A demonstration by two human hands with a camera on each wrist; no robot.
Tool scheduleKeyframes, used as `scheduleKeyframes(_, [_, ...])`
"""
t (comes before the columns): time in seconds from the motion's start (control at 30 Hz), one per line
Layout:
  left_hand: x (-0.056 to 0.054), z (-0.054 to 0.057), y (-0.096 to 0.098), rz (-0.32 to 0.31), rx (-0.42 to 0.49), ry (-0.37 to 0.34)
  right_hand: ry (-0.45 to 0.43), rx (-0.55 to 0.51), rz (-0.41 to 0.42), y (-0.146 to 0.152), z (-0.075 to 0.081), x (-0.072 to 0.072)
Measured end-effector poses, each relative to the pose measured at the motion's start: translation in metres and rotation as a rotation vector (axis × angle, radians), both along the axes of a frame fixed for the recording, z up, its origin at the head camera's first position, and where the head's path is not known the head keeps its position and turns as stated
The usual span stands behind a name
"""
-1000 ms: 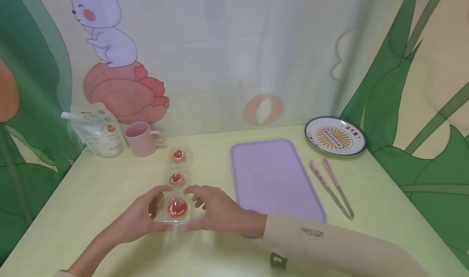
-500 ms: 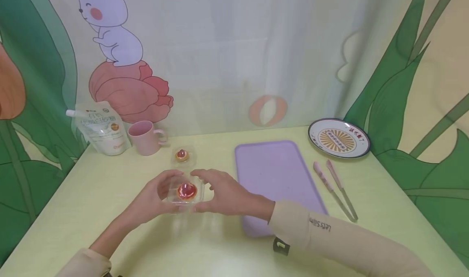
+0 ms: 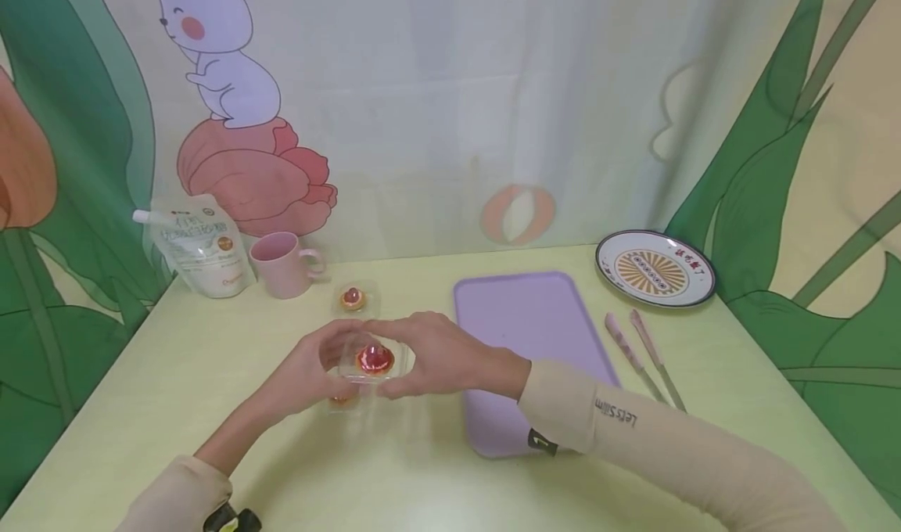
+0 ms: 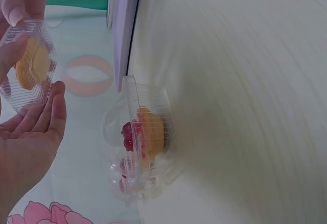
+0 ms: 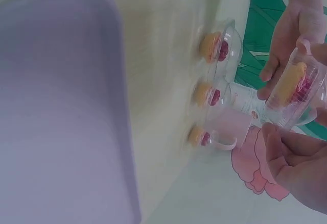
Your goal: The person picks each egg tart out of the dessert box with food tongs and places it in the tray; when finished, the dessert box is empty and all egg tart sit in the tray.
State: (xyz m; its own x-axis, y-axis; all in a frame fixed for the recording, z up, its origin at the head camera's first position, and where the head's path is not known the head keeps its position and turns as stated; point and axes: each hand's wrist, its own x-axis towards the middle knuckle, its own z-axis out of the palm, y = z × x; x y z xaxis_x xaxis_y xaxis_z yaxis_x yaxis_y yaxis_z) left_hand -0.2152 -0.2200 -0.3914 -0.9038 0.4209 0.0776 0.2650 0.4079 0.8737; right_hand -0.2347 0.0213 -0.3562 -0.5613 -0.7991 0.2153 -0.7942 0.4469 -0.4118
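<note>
Both of my hands hold a clear plastic box with a red-topped tart (image 3: 375, 357) in it, raised above the table. My left hand (image 3: 306, 375) grips its left side, fingers at the far edge and thumb at the near edge. My right hand (image 3: 443, 356) pinches the right side in the same way. In the left wrist view the tart's pale base (image 4: 37, 63) shows through the ribbed box bottom. Three more boxed tarts stand in a row on the table: the nearest (image 5: 210, 47), the middle one (image 5: 203, 94) and the farthest (image 3: 353, 298). My hands hide the middle one in the head view.
A purple tray (image 3: 521, 321) lies right of the boxes, partly under my right forearm. Tongs (image 3: 637, 344) and a patterned plate (image 3: 655, 270) are farther right. A pink mug (image 3: 280, 266) and a spouted pouch (image 3: 207, 254) stand at the back left.
My hands have lifted the boxed tart and carried it away from me and slightly right. Another boxed tart on the table now shows below my left hand. The head view has shifted slightly.
</note>
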Motion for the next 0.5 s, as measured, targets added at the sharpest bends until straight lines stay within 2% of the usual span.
scheduleKeyframes(0.17, [-0.002,0.002,0.0,-0.007,-0.013,-0.028,0.026,-0.017,0.05,0.0,0.004,-0.002])
scheduleKeyframes(0.27, [-0.002,0.003,-0.001,-0.004,-0.024,-0.045,-0.023,-0.017,0.049,-0.002,0.006,-0.004])
scheduleKeyframes(0.4, [-0.001,0.003,-0.003,-0.011,-0.021,-0.058,-0.125,0.004,0.003,-0.005,0.011,-0.004])
scheduleKeyframes(0.5, [-0.002,0.004,-0.003,-0.021,0.0,-0.078,-0.156,0.022,-0.017,-0.007,0.014,-0.004])
